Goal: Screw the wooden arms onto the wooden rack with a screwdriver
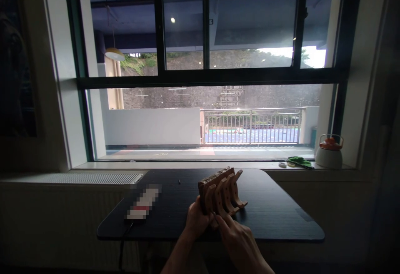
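Note:
A wooden rack with several curved hooks lies on the dark table near its front edge. My left hand is closed round the rack's near left end. My right hand rests beside it, fingertips touching the nearest hook, fingers held together and slightly bent.
A blurred white and red flat object lies on the table's left part, with a cable hanging off the edge. On the window sill at the right stand a white kettle with an orange lid, a green cloth and a small roll of tape. A vent grille lies at left.

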Motion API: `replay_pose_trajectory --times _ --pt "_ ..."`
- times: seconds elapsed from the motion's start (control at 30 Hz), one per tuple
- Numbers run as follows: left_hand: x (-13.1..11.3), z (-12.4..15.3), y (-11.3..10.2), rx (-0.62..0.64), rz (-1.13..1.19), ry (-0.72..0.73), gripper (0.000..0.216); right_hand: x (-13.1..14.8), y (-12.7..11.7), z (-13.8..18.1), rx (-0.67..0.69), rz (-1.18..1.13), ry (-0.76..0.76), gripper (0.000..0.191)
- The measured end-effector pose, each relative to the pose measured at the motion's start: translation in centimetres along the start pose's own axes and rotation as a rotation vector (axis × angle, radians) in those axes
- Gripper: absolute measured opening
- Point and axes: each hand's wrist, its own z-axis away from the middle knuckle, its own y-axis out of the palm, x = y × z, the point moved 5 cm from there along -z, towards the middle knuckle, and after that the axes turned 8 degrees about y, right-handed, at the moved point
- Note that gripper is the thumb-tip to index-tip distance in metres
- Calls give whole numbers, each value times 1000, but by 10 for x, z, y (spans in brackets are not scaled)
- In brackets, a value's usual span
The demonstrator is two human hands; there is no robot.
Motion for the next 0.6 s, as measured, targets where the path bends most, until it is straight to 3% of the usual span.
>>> replay_pose_trajectory --times 0.13,0.33,0.43,0.5,0.6 --pt "3 -1 0 10 -48 -8 30 -4 0 -3 9 -185 95 41" --pt "0 -1 -1 23 -64 -21 32 -31 16 -3 36 -757 466 30" --pt "-3 -1 -1 20 -46 -2 33 -38 24 -4 45 -958 532 31" --pt "-2 -1 -1 8 -44 3 32 -38 23 -3 64 -892 538 32" --pt "0 1 0 -10 -39 10 32 -33 14 -3 61 -565 459 36"
